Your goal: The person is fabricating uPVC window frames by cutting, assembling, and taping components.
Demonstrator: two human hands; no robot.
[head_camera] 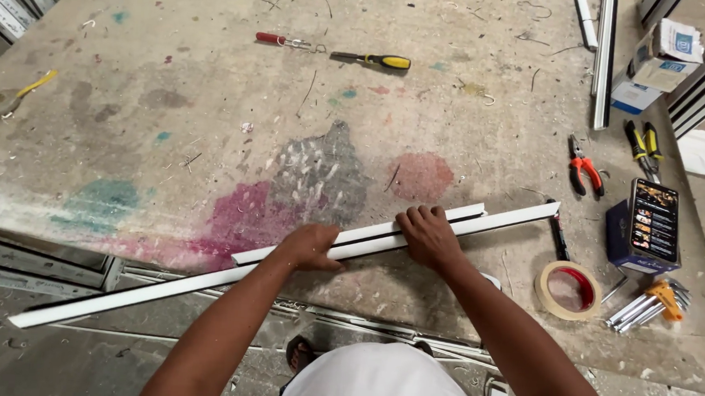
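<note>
Two long white plastic strips lie slanted across the near edge of a paint-stained worktable (213, 83). The longer strip (134, 295) runs from the lower left, past the table edge, up to the right. The shorter strip (457, 215) lies on top of it. My left hand (310, 247) is closed around the strips near the middle. My right hand (427, 233) presses down on them just to the right, fingers curled over the top piece.
A roll of masking tape (569, 290), hex keys (648, 304), a phone on a blue box (653, 220), red pliers (584, 167) and yellow cutters (642, 149) lie at right. Two screwdrivers (371, 60) rest at the far side. A tape measure (4, 101) lies at left. More white profiles (604, 58) lie at upper right.
</note>
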